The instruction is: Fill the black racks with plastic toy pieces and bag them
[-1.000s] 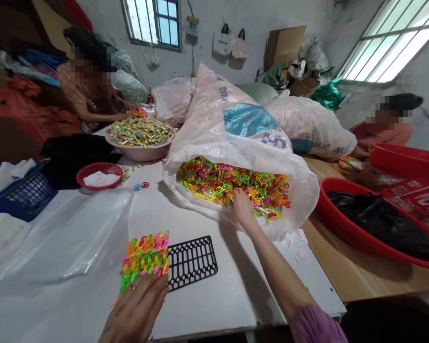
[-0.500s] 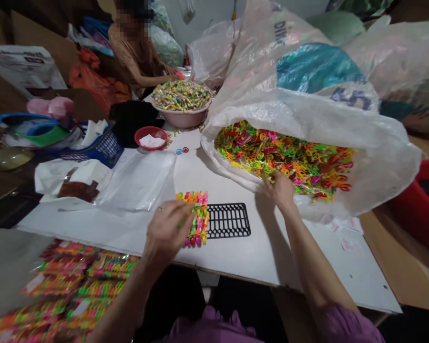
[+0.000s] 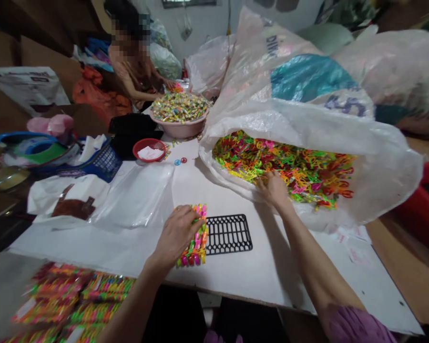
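Note:
My left hand [image 3: 176, 235] lies over a block of bright plastic pieces [image 3: 196, 240] set in the left part of a black grid tray [image 3: 229, 233] on the white table [image 3: 236, 271]; its fingers press down on the block. My right hand [image 3: 272, 189] reaches into the mouth of a big clear plastic sack [image 3: 307, 124] full of small neon plastic pieces [image 3: 289, 166]. Its fingers are curled among the pieces, and what they hold is hidden.
Packed bundles of coloured pieces [image 3: 67, 300] lie at the lower left. A clear plastic bag [image 3: 136, 195], a blue basket [image 3: 103, 162], a small red bowl [image 3: 149, 149] and a pink basin [image 3: 180, 126] of pieces stand beyond. Another person [image 3: 132, 66] works at the far end. A red tub [image 3: 420, 209] is right.
The view tipped downward and then shifted slightly. My left hand brought the block of pieces down onto the tray's left end. My right hand stays in the sack's mouth.

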`<state>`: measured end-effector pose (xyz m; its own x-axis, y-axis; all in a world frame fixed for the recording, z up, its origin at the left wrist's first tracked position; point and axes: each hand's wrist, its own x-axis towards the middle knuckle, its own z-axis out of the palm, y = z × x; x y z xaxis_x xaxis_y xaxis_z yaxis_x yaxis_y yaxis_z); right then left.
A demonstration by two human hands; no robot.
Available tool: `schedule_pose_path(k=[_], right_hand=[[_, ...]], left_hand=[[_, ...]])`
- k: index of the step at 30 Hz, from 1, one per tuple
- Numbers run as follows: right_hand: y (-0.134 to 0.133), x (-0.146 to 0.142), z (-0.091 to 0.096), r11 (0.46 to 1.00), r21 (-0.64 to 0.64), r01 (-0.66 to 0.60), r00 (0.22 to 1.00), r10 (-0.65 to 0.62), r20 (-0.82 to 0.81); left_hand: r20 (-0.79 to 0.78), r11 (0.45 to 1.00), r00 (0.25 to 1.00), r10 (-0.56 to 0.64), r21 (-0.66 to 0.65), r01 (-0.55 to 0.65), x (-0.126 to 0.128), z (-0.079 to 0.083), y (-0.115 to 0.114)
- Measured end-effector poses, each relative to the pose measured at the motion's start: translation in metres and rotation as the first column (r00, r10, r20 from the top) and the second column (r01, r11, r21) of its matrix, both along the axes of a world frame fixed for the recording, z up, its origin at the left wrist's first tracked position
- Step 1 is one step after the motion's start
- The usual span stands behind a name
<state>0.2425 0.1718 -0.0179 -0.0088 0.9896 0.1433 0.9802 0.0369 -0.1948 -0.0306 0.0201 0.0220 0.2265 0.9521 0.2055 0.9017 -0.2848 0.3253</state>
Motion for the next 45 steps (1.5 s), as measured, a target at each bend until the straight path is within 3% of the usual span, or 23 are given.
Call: schedule_pose_path(k=[5,13,16,19,23,30,34,36,40,45], right_hand=[[0.008,-0.021,-0.001,0.993,-0.116,-0.008,0.996,0.018,0.089],[0.015,-0.007,-0.014,0.994,-0.106,0.009,1.000,-0.007,0.019],[0.017,-0.010,-0.011,0.991,-0.129,0.032,0.999,-0.032,0.002],[0.014,-0.012,-0.002,0.994,-0.111,-0.025,0.998,0.018,-0.062],[-0.003,-0.005,0.004,0.999,-0.004,-0.054,0.981,0.052,-0.187],[-0.044,0.008,-0.013,0.995,-0.089,-0.038,0.936,0.004,-0.353],[-0.076,0.001,-0.015,0.986,-0.105,-0.129,0.873,0.062,-0.484],[-0.097,-0.006,-0.016,0.983,-0.128,-0.132,0.894,0.063,-0.443],[-0.128,-0.015,-0.020,0.994,-0.111,0.017,0.970,-0.044,-0.241],[-0.122,-0.013,-0.014,0.982,-0.175,0.072,0.982,-0.101,-0.160]], left_hand=[[0.055,0.995,0.994,-0.099,-0.001,0.100,-0.013,-0.006,0.001],[0.177,0.997,0.982,-0.060,-0.028,0.066,-0.020,-0.011,0.002],[0.181,0.998,0.982,-0.051,-0.032,0.058,-0.019,-0.012,0.001],[0.189,0.999,0.981,-0.036,-0.025,0.042,-0.017,-0.013,0.001],[0.188,0.999,0.982,-0.031,-0.037,0.039,-0.014,-0.011,0.001],[0.177,0.999,0.983,-0.047,0.006,0.046,-0.009,-0.006,-0.004],[0.109,0.996,0.990,-0.085,0.027,0.083,0.003,-0.004,-0.003],[0.047,0.996,0.995,-0.083,0.019,0.082,0.009,-0.005,0.000],[0.006,0.995,0.996,-0.092,0.042,0.092,0.009,-0.010,0.001],[0.049,0.991,0.993,-0.103,0.089,0.099,0.005,-0.014,-0.003]])
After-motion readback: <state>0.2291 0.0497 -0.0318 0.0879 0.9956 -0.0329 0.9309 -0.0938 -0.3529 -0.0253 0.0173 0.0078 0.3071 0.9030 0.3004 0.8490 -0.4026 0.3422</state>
